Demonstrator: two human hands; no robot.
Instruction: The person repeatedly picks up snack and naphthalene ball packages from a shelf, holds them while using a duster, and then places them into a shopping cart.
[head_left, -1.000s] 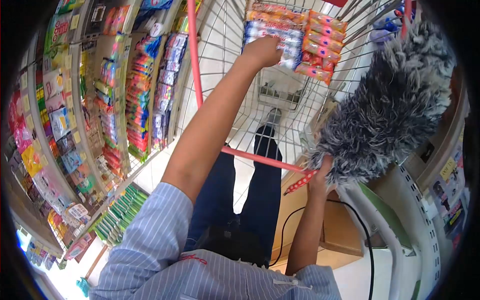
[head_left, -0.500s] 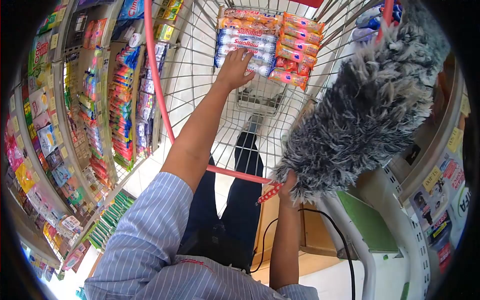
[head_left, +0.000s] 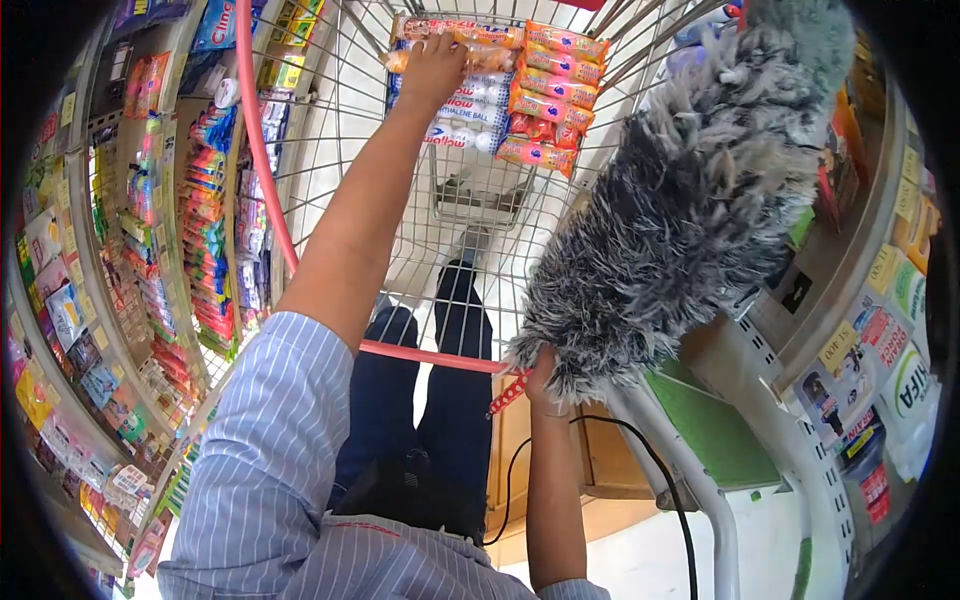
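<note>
My left hand reaches into a wire shopping cart with a pink rim. Its fingers are closed on an orange packet of balls, which sits slightly askew in the stack. Below it lie white and blue Swallow naphthalene ball packets, partly covered by my wrist. A column of orange packets lies to their right. At the cart's near rim, my right hand is wrapped round the base of a fluffy grey duster. A red strip with white dots sticks out beside that hand.
Shelves of packaged goods rise along the left side. More shelving with price tags curves round on the right. A black cable loops beside a white metal frame with a green panel.
My left hand has moved from the white Swallow packets up to the orange packet and closed on it. The view has shifted a little; my right hand still grips the duster.
</note>
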